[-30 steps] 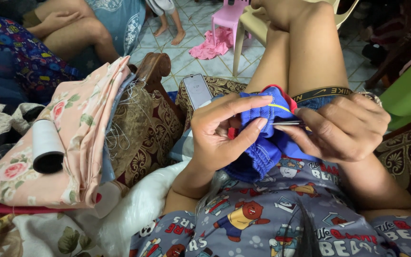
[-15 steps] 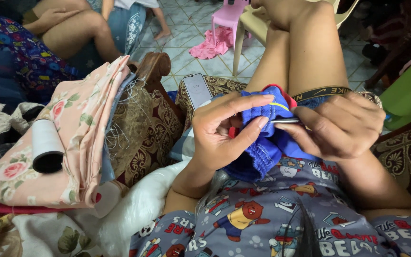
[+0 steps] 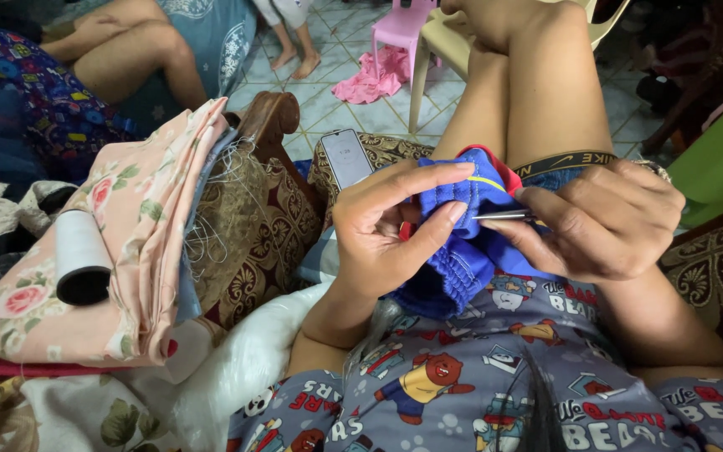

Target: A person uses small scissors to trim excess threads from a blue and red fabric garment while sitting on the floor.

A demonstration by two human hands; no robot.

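So the left hand (image 3: 387,234) has a bunched-up piece of blue fabric (image 3: 462,251) pinched between thumb and fingers, with the index finger stretched over the top edge and the other fingers curled in under it, so that hand is clamped on the cloth. The fabric has a red trim along its upper edge and a thin yellow line on it, and it sits in the person's lap, right on top of the cartoon-print shorts (image 3: 495,377), between the two hands. The right hand (image 3: 604,222) has its fingertips closed together on a thin metal tool (image 3: 504,216), could be a needle or a small pick, can't really tell which; its tip points left and touches the blue cloth just under the left index finger. Behind the hands, a phone (image 3: 351,156) lies screen-up on the patterned armrest of the sofa (image 3: 269,226). Off to the left there's a pink floral cloth (image 3: 127,251) draped over the sofa's carved wooden arm, with a white thread spool (image 3: 81,255) resting on it near the cloth's left edge. Some loose threads hang off the arm beside that. At the top of the view there's a pink plastic chair (image 3: 402,29) on the tiled floor and someone else's bare legs (image 3: 140,63), well apart from the sewing.
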